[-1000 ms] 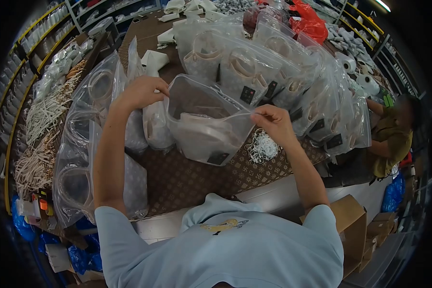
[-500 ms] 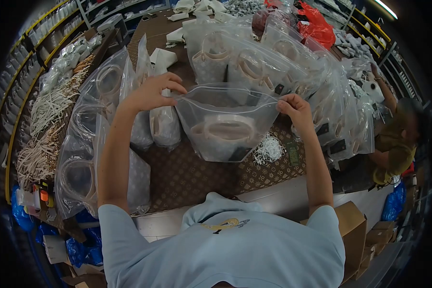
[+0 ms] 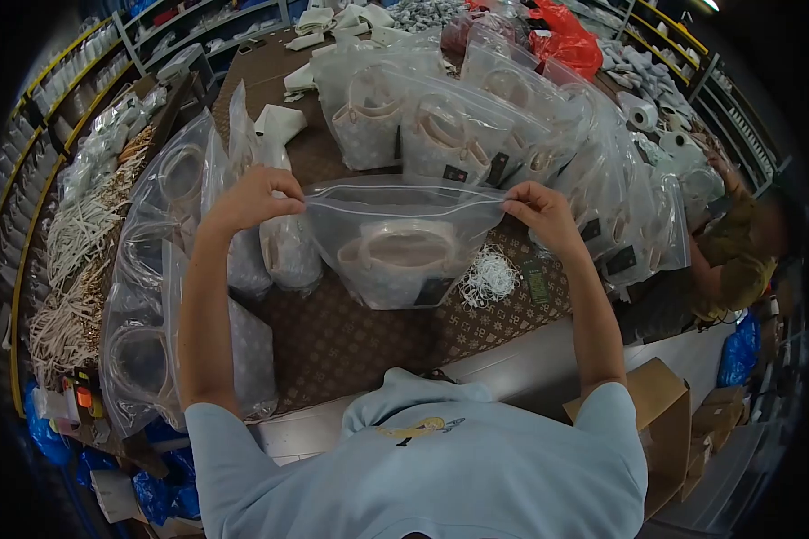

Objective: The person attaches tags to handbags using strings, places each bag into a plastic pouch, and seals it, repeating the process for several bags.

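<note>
A clear zip-top plastic bag (image 3: pixel 351 216) stands in front of me on the brown patterned table. Inside it is a pale handbag (image 3: pixel 395 265) with a round handle and a dark tag near its base. My left hand (image 3: pixel 256 199) pinches the upper left corner of the plastic bag. At the opposite corner, my right hand (image 3: pixel 541 214) grips the zip edge between thumb and fingers. The bag's mouth is stretched nearly straight between both hands. Beside its lower right lies a tangle of white strings (image 3: pixel 490 276).
Bagged handbags (image 3: pixel 449 135) crowd the table's far side and right. More bagged handbags (image 3: pixel 144 359) line the left, near a heap of straps (image 3: pixel 76 242). A small green card (image 3: pixel 537 286) lies by the strings. A co-worker (image 3: pixel 737 251) is at the right, near a cardboard box (image 3: pixel 647 413).
My left hand has closed from a looser, spread grip onto the bag's corner. The bag's open mouth has been drawn flat and taut. The view has shifted slightly.
</note>
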Tool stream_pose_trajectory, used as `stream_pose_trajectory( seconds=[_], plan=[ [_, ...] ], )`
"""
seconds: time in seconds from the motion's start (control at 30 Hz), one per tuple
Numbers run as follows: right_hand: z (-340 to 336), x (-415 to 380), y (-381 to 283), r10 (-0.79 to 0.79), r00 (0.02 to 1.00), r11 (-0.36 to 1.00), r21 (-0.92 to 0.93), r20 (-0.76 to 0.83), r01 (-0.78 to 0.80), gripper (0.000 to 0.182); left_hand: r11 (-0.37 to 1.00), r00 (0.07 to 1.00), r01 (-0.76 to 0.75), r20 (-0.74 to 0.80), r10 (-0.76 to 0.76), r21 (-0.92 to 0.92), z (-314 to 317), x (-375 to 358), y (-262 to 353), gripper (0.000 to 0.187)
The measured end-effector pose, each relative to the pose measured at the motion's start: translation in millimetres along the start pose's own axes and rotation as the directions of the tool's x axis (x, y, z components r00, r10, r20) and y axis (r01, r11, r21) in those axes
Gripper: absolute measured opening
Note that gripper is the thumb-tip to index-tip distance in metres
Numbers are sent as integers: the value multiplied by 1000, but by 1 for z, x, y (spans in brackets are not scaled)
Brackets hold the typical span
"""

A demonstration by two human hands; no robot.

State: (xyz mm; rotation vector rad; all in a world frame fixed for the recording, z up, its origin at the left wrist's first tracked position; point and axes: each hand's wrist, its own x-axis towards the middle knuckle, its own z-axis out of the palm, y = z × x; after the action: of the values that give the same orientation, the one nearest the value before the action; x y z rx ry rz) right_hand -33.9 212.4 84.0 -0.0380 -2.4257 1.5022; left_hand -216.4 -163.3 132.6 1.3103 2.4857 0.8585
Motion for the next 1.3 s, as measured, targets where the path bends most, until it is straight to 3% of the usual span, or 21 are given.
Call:
stream_pose_trajectory(
  seconds=[0.1, 0.2, 0.27, 0.4, 0.6, 0.67, 0.8, 0.9, 0.97, 1.03, 1.1, 1.3],
  plan=[
    [1, 0, 0, -26, 1000, 999, -31, -6, 25, 11, 998, 998, -52, -23, 52, 21, -1, -4, 1, 17],
    [2, 1, 6, -84, 996, 996, -19, -27, 83, 10, 998, 1000, 19, -5, -19, 68, -2, -9, 2, 16],
    [1, 4, 5, -83, 996, 997, -12, -19, 83, 10, 966, 993, 29, -119, 2, 256, 0, -11, 4, 14],
    [5, 7, -1, -119, 993, 984, 138, 27, 114, 11, 980, 997, 20, -72, -6, 197, 2, -10, -4, 14],
    [6, 7, -2, -100, 993, 995, -3, 56, 100, 12, 971, 992, -6, -121, 35, 238, 4, -15, 4, 12],
    [4, 8, 5, -140, 990, 986, -93, 20, 141, 13, 958, 993, 107, -77, -89, 268, 1, -17, 11, 12],
    [3, 8, 0, -158, 987, 984, -76, 13, 158, 13, 958, 991, 94, -116, -64, 272, 2, -21, 14, 15],
    [-1, 9, -1, -120, 989, 988, -88, 92, 128, 12, 902, 982, 163, -153, -110, 400, 9, -19, 37, 23],
    [3, 6, -10, -71, 992, 996, -43, 103, 75, 11, 861, 905, -1, -365, 217, 509, 31, -9, 69, 39],
    [5, 7, -3, -99, 989, 994, -29, 113, 103, 11, 819, 868, -142, -327, 373, 556, 60, 10, 103, 45],
    [6, 9, -3, -134, 984, 990, -17, 121, 137, 11, 811, 823, -222, -343, 454, 541, 95, 37, 127, 41],
    [3, -2, -7, -158, 987, 975, -155, 30, 161, 12, 898, 864, -263, -328, 382, 351, 143, 96, 137, 19]
  ],
)
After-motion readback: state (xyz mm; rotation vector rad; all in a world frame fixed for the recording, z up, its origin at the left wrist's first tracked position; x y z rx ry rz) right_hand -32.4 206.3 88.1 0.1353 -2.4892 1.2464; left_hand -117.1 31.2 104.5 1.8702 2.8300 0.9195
